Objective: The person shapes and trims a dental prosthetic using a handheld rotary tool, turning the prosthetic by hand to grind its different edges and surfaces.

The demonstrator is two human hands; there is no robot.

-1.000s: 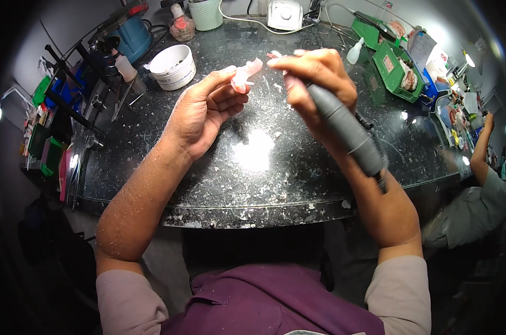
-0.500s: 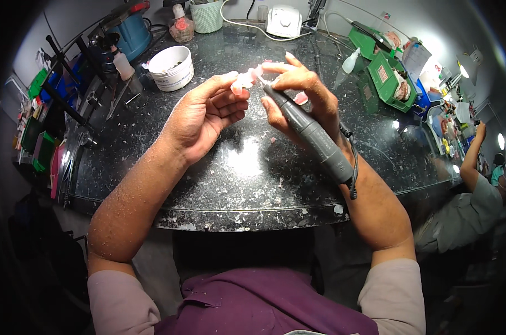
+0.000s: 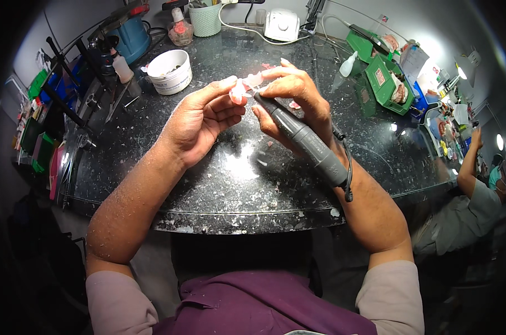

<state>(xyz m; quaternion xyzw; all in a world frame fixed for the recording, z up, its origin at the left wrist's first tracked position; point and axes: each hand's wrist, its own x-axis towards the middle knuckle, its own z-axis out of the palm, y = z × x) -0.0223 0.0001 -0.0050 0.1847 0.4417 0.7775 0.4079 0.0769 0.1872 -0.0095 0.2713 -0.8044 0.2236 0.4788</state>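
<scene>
My left hand (image 3: 196, 124) pinches a pink, translucent denture piece (image 3: 238, 92) between thumb and fingers, above the middle of the table. My right hand (image 3: 302, 96) is closed round a dark grey rotary handpiece (image 3: 304, 140), its cord trailing by the wrist. The handpiece slants up to the left, and its thin bit lies at the denture piece. Whether the bit touches it I cannot tell. My right index finger reaches to the denture piece's far end. A loose pink scrap (image 3: 294, 105) lies on the table behind the handpiece.
A white tub (image 3: 172, 84) stands at the back left, near a blue machine (image 3: 131, 44). A white control box (image 3: 282, 27) with a cable sits at the back. Green trays (image 3: 380, 84) with dental models are at the right. Another person's arm (image 3: 469, 162) shows at far right.
Both hands have shifted slightly left, with the handpiece moving left and its tip lower. The denture piece has turned a little in my left fingers. The grips are unchanged.
</scene>
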